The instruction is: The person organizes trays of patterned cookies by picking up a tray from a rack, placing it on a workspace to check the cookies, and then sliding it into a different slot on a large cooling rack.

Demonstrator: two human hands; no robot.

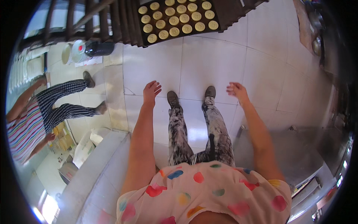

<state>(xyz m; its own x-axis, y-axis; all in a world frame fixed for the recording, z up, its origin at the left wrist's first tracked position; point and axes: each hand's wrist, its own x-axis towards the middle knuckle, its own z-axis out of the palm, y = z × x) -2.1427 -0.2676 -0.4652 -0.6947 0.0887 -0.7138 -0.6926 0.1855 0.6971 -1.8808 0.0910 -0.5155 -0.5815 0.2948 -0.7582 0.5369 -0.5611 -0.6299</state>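
My left hand [151, 90] hangs in the air over the tiled floor, its fingers loosely bent and apart, holding nothing. On the other side, my right hand [237, 91] is also held out with spread fingers and nothing in them. Both forearms reach forward, one on each side of my legs. Ahead of them, a dark baking tray [194, 33] carries rows of round, pale yellow pastries [184, 18] with a pattern pressed on top. The tray rests on a dark slatted rack [128, 22]. Neither hand touches it.
At left, another person [28, 127] in a striped top and checked trousers stands near buckets [77, 51] and a dark container [99, 48]. A low ledge [93, 175] runs along my left. A metal counter [287, 153] stands close on my right.
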